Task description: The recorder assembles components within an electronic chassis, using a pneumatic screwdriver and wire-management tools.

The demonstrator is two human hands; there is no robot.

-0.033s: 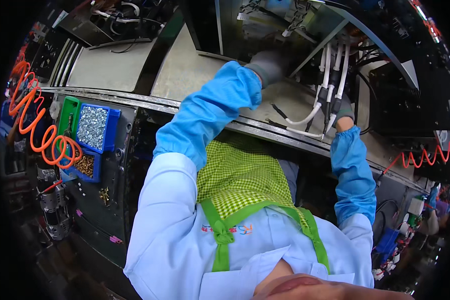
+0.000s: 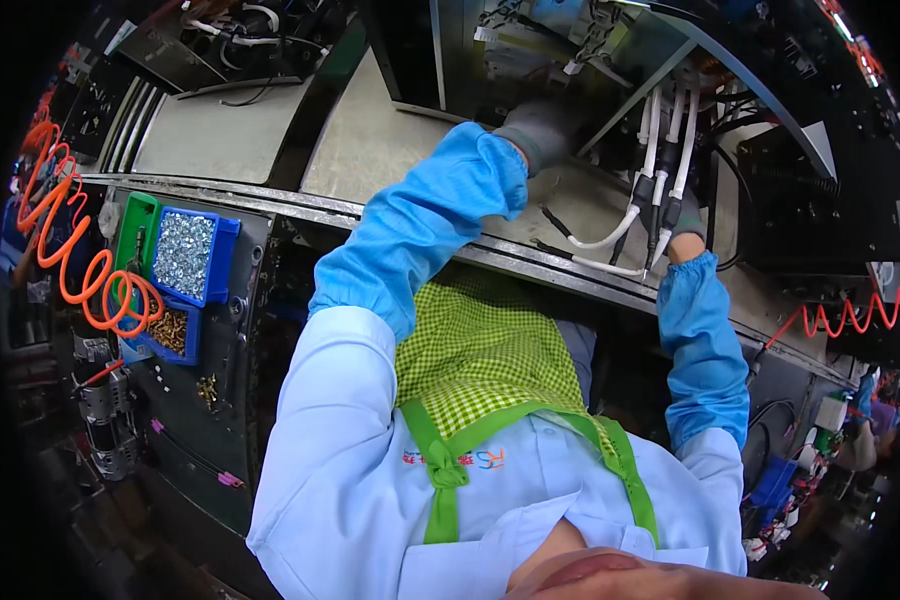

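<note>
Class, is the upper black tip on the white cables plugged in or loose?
Loose: the upper black tip of the white cable pokes out over the bench, visibly joined to nothing.

Head-worn fisheye, facing down; wearer's shirt (image 2: 542, 485) near, workbench (image 2: 355, 140) farther off.

- I work in what looks like a factory assembly workshop, at a metal-edged workbench (image 2: 360, 130).
- An open metal cabinet (image 2: 462, 80) before me bares white-sleeved cables (image 2: 687, 150); a second wired unit (image 2: 175, 65) stands farther left.
- Blue bins (image 2: 223, 262) of silver fasteners (image 2: 184, 254) and brass-coloured fasteners (image 2: 168, 328) sit at my left, near an orange coiled hose (image 2: 65, 268).
- I wear blue sleeve covers (image 2: 410, 225) and a green checked apron (image 2: 490, 345).
</note>
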